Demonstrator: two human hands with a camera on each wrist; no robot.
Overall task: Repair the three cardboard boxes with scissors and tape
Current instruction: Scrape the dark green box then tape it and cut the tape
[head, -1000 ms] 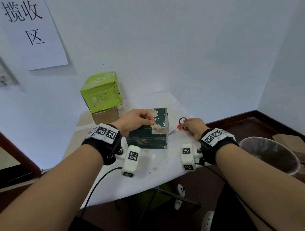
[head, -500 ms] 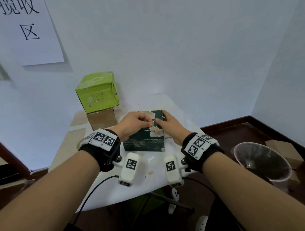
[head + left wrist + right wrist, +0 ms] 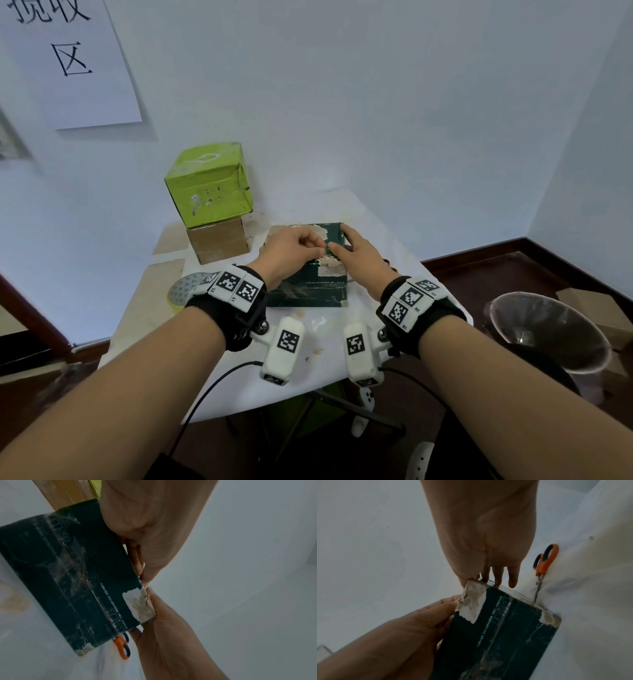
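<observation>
Left hand [image 3: 291, 251], right hand [image 3: 356, 253] atop dark green box [image 3: 308, 291] — fingertips meeting.

Wall sign [image 3: 68, 61], bin [image 3: 548, 329], table [image 3: 212, 387]

Both hands are covering a good chunk of the dark green box [image 3: 310, 289] top, so what the left hand [image 3: 291, 255] is pinching there is too small to make out. The scissors [image 3: 122, 647] are mostly hiding: blades tucked behind the box in the left wrist view, barely peeking past the right hand [image 3: 359, 257] at the counter's right edge from the head view. The tape roll [image 3: 185, 291] is half sitting behind the left wristband. The wall sign [image 3: 68, 58] is getting cropped by the top-left corner. Box print is too blurry to read.
</observation>
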